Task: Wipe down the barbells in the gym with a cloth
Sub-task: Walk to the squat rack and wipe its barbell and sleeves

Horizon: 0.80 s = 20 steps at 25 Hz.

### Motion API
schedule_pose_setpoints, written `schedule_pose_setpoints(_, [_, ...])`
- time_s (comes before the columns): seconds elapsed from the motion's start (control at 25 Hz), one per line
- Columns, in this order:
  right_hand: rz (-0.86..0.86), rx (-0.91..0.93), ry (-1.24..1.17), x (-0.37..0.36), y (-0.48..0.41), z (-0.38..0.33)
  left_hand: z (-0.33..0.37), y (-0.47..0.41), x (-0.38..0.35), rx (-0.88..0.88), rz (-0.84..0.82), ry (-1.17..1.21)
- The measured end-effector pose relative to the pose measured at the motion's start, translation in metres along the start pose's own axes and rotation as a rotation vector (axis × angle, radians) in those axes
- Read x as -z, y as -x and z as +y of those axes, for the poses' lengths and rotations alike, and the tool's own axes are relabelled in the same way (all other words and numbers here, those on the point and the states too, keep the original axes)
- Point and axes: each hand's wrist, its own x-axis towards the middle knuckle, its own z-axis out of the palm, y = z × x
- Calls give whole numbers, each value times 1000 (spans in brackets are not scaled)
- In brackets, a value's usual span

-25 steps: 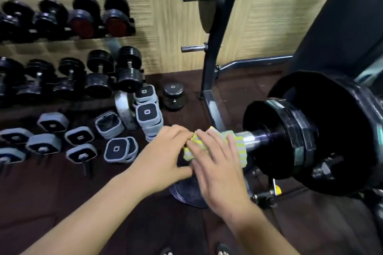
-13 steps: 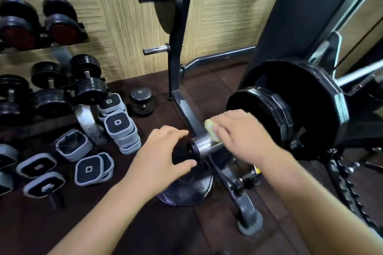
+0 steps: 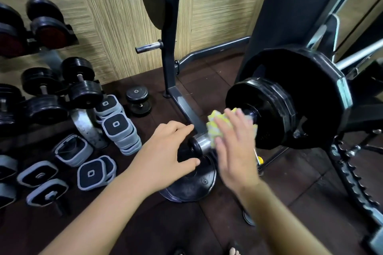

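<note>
**Barbell end under the cloth, dark gym floor below**

Barbell [image 3: 204, 143] rests across a dark rack, its steel end pointing at the camera, with two black plates [image 3: 290, 97] loaded on it, the smaller in front of the larger. A yellow and white cloth [image 3: 215, 124] lies bunched on the bare steel between the small plate and the barbell's tip. The right grip [image 3: 234, 147], blurred, lies over the cloth with fingers stretched out and spread, pressing it, released rather than clenched. The left grip [image 3: 172, 151] curls round the barbell's tip, forefinger above and thumb below; whether they press on the metal I cannot tell.

Under the barbell the floor [image 3: 300, 182] is dark brown matting laid in large squares with visible seams. A black plate [image 3: 190, 184] lies flat on it straight below the barbell's tip. Behind the barbell stands a grey post [image 3: 169, 47] with steel pegs and a plate hung high on it. Beyond that the wall [image 3: 103, 27] is pale panelling with a fine striped grain. Left of the barbell, round black dumbbells [image 3: 78, 80] sit on a rack against the wall. In front of them, square grey-edged weights [image 3: 116, 124] are stacked and scattered on the floor. One dumbbell [image 3: 138, 99] lies alone between them and the post.
</note>
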Motion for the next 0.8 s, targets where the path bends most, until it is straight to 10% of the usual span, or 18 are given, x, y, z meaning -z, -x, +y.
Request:
schedule_pose_setpoints(0.16, [75,156,-119,-28,36,-8,-2,1,4,-18,-38,-36])
schedule_pose_setpoints(0.36, [304,-114,-225,-34,16,18,-1,-3,9,-6,-40,-76])
schedule_pose_setpoints(0.8, [68,22,-147,-17,21,-4,9,-10,-11,-39,2,-45])
